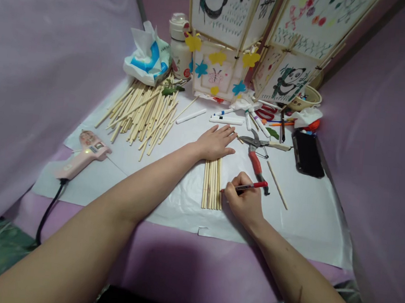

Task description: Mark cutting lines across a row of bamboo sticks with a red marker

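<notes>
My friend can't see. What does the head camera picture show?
A left hand presses flat on a row of wooden sticks while the right hand holds a red pen, tip at the sticks. Cutters, a glue gun and painted lanterns sit around.

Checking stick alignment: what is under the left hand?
The left hand lies flat on the far ends of a row of sticks, side by side on the white paper. Those ends are covered, so whether they line up cannot be seen.

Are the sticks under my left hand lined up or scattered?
Lined up: the sticks lie flat, side by side, the left hand on their far ends.
</notes>
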`<act>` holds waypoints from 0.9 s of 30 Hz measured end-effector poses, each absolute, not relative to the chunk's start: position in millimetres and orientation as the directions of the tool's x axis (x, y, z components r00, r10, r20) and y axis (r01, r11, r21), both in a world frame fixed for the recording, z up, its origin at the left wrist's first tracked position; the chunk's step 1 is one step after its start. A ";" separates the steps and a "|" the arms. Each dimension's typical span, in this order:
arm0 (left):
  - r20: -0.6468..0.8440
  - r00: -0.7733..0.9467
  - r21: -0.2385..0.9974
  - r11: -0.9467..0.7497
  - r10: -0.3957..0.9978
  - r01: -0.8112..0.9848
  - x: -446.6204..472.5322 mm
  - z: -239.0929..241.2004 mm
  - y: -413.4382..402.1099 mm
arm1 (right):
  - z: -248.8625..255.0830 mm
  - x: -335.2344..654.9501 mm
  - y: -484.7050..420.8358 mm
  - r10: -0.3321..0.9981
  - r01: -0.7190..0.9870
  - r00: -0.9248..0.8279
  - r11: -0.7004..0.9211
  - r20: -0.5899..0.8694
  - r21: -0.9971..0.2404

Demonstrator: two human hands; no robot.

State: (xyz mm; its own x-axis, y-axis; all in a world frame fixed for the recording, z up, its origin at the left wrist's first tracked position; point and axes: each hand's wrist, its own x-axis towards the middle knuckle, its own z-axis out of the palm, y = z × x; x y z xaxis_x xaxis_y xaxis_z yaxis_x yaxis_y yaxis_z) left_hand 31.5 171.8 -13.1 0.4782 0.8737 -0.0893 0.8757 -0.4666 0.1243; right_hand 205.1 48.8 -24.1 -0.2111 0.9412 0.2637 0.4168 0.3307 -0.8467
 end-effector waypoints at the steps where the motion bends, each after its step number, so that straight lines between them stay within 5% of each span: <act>1: -0.089 0.478 0.124 -0.467 0.874 0.876 31.7 -13.2 171.9 | -24.2 204.9 49.0 0.941 0.419 -0.206 0.331 0.267 -0.846; 15: -0.090 0.481 0.106 -0.472 0.872 0.875 31.1 -11.5 173.0 | -18.7 207.6 52.2 0.964 0.331 -0.093 0.265 0.248 -0.906; 21: -0.091 0.481 0.085 -0.475 0.872 0.876 30.3 -12.3 174.1 | -12.9 230.0 40.1 0.946 0.254 -0.237 0.281 0.222 -0.925; 24: -0.100 0.476 0.089 -0.468 0.874 0.879 30.6 -11.7 174.1 | -16.7 239.8 27.3 0.878 0.254 -0.332 0.434 0.343 -0.864; 27: -0.097 0.478 0.100 -0.469 0.873 0.878 30.5 -11.6 174.2 | -21.2 238.8 18.0 0.644 0.229 -0.612 0.700 0.460 -0.676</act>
State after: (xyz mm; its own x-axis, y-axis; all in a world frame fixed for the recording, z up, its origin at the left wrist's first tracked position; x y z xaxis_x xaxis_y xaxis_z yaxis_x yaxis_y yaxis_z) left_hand 30.5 174.2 -11.6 0.4775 0.8732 -0.0974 0.8776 -0.4687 0.1002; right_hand 238.8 18.0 -21.2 -0.6116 0.6439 0.4598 0.2293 0.7004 -0.6759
